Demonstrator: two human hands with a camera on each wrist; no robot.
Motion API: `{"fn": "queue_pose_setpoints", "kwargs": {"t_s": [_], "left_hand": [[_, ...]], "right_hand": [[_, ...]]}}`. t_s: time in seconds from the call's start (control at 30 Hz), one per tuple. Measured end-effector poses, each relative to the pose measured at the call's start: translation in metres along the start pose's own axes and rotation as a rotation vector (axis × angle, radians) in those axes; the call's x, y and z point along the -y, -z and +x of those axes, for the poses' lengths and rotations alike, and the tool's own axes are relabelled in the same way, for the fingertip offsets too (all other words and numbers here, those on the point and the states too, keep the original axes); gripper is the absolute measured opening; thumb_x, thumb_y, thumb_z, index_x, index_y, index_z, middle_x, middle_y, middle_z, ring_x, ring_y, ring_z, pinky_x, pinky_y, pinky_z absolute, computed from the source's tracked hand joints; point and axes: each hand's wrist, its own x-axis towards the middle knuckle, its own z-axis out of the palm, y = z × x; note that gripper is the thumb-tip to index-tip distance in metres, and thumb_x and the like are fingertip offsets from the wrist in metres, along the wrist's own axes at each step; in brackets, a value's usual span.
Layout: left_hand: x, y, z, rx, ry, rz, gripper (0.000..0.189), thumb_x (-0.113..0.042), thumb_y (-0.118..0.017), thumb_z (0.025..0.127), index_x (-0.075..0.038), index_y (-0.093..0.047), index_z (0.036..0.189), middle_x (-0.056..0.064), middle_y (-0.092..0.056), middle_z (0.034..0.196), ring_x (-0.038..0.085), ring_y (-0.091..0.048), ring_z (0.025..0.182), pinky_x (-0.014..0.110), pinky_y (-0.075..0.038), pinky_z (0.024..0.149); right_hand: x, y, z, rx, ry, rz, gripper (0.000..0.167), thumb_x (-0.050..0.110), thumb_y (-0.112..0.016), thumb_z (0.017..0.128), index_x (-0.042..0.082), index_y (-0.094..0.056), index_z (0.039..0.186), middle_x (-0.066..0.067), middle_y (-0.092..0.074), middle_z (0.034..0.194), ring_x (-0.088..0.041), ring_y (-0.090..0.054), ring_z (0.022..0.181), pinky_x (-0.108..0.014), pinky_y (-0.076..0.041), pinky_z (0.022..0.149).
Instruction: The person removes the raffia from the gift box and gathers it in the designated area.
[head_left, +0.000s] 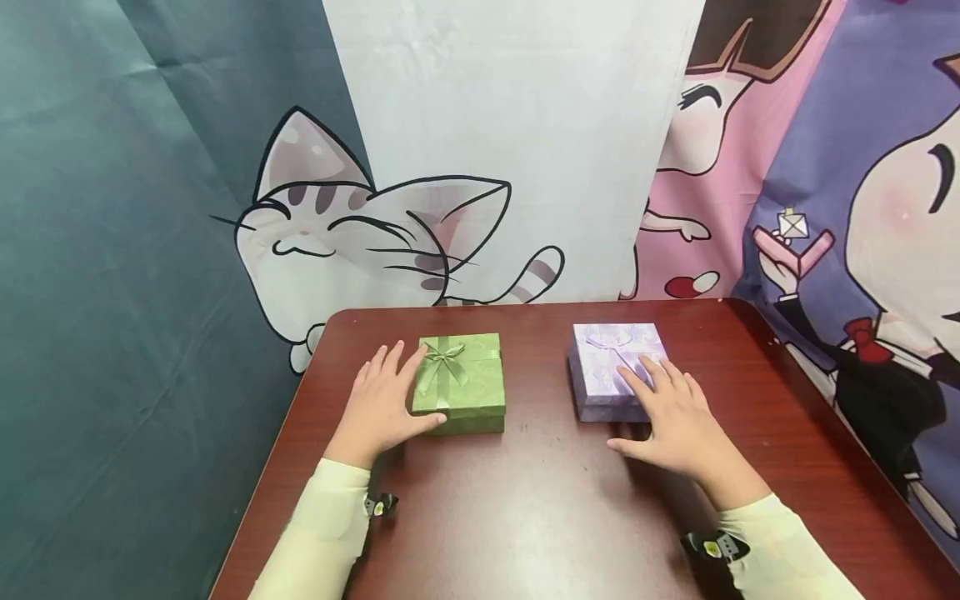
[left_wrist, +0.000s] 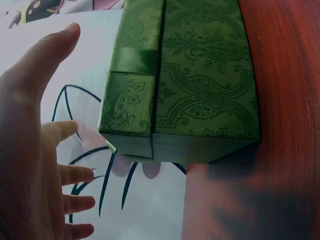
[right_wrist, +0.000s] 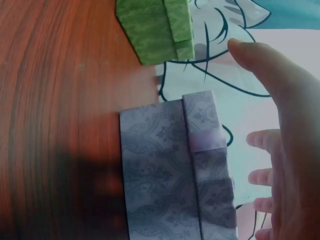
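A green gift box (head_left: 476,379) with a ribbon bow on its lid sits on the table at the left. My left hand (head_left: 382,408) hovers at its left side with fingers spread. In the left wrist view a gap shows between that hand and the green box (left_wrist: 205,75). Farther right is a lavender gift box (head_left: 600,379), also lidded and tied with a bow. My right hand (head_left: 678,421) is held over its near right corner, fingers apart. The right wrist view shows the fingers off the lavender box (right_wrist: 160,165). Both lids are on.
The boxes stand near the far edge of a glossy reddish-brown table (head_left: 495,517), with bare tabletop between them. Behind it hangs a curtain printed with a cartoon cat (head_left: 337,242) and other figures. Each wrist wears a dark strap (head_left: 716,547) over a pale sleeve.
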Motion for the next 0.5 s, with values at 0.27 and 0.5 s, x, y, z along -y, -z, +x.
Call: {"fn": "queue_pose_setpoints", "kwargs": {"t_s": [0.27, 0.5], "left_hand": [[0.009, -0.042, -0.009, -0.309, 0.059, -0.638, 0.073, -0.032, -0.066, 0.097, -0.021, -0.036, 0.162, 0.014, -0.043, 0.160, 0.042, -0.041, 0.144, 0.063, -0.039, 0.111], [-0.001, -0.089, -0.011, -0.565, 0.040, -1.071, 0.055, 0.006, -0.061, 0.094, 0.004, -0.051, 0.149, 0.029, -0.055, 0.145, 0.049, -0.053, 0.131, 0.028, -0.052, 0.101]], "right_hand": [[0.026, -0.024, 0.011, -0.511, 0.211, 0.372, 0.055, 0.044, -0.070, 0.092, 0.000, -0.070, 0.126, -0.021, -0.065, 0.126, -0.044, -0.056, 0.117, -0.049, -0.038, 0.105], [0.085, -0.082, 0.034, -0.590, 0.140, 0.689, 0.039, -0.002, -0.079, 0.079, -0.003, -0.072, 0.118, -0.018, -0.071, 0.109, -0.027, -0.066, 0.096, -0.026, -0.051, 0.095]]}}
